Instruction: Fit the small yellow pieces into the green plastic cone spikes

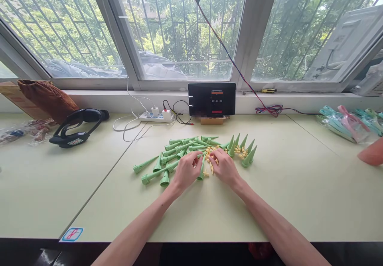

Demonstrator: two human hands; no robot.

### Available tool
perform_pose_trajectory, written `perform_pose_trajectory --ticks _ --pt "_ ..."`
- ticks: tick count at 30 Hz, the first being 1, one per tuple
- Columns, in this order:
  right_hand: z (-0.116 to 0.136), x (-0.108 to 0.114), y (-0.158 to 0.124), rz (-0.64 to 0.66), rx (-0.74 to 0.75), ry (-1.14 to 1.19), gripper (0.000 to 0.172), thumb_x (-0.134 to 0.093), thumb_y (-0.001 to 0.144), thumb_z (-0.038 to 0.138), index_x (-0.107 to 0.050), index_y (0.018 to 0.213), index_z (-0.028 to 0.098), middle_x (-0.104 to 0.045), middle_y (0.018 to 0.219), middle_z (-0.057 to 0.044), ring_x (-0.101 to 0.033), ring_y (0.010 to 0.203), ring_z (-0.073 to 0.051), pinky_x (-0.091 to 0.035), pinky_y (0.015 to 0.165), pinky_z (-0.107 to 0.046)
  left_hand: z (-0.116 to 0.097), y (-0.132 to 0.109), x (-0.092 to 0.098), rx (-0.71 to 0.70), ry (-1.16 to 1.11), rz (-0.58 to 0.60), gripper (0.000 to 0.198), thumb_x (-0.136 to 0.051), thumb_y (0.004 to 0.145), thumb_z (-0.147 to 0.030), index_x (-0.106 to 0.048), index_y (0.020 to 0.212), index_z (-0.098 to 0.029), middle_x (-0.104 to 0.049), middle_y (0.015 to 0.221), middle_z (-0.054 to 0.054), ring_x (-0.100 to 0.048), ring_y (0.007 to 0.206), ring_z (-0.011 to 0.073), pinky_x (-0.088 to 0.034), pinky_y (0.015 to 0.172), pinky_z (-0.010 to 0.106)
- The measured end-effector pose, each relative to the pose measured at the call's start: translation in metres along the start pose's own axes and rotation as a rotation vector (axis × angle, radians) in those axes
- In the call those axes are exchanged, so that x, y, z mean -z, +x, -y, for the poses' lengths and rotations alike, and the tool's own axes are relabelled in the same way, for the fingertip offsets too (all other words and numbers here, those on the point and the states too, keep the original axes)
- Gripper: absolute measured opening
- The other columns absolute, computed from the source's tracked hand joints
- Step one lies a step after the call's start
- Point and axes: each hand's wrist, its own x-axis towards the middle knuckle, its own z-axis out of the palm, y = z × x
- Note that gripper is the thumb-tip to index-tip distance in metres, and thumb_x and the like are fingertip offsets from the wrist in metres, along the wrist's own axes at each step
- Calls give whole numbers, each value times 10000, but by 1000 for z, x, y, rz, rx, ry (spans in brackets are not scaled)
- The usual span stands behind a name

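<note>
My left hand (187, 171) is closed around a green plastic watering spike (201, 174), its wide end down near the table and its tip pointing up. Just to the right, the fingertips of my right hand (224, 164) come together over a scatter of small yellow plastic pieces (213, 168). Whatever they pinch is too small to make out. Several green spikes lie in a loose pile (167, 158) left of and behind my left hand. Beyond my right hand, several more spikes (247, 160) stand tip up, with yellow pieces (239, 150) among them.
Behind the spikes, a black screen (196, 100) showing a timer leans on a small stand. A power strip (157, 116) with cables sits left of it. Headphones (78, 128) and a brown pouch (48, 100) lie far left; bagged teal and pink items (344, 124) lie far right.
</note>
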Motion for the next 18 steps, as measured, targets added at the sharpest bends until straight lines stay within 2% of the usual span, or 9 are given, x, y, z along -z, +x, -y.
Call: perform_pose_trajectory --ticks 5,11,18 --pt "6 2 0 -30 85 188 136 -444 987 233 -561 926 202 -536 880 -41 -538 716 -158 -442 629 -278 1 1 1 -3 -32 23 281 -527 942 -277 -629 1196 -214 -619 848 9 -468 549 87 -426 573 238" --pt "10 2 0 -12 101 266 141 -422 1001 257 -540 941 210 -521 896 -43 -521 730 -159 -441 636 -281 3 1 -1 -30 -66 42 230 -484 970 -269 -676 1085 -216 -594 819 5 -480 569 91 -422 573 241" --pt "8 1 0 -18 68 308 136 -412 1006 275 -525 965 211 -576 902 -49 -542 767 -172 -456 678 -297 2 1 0 -60 -92 56 225 -488 973 -275 -666 1095 -213 -598 839 15 -486 593 98 -423 588 247"
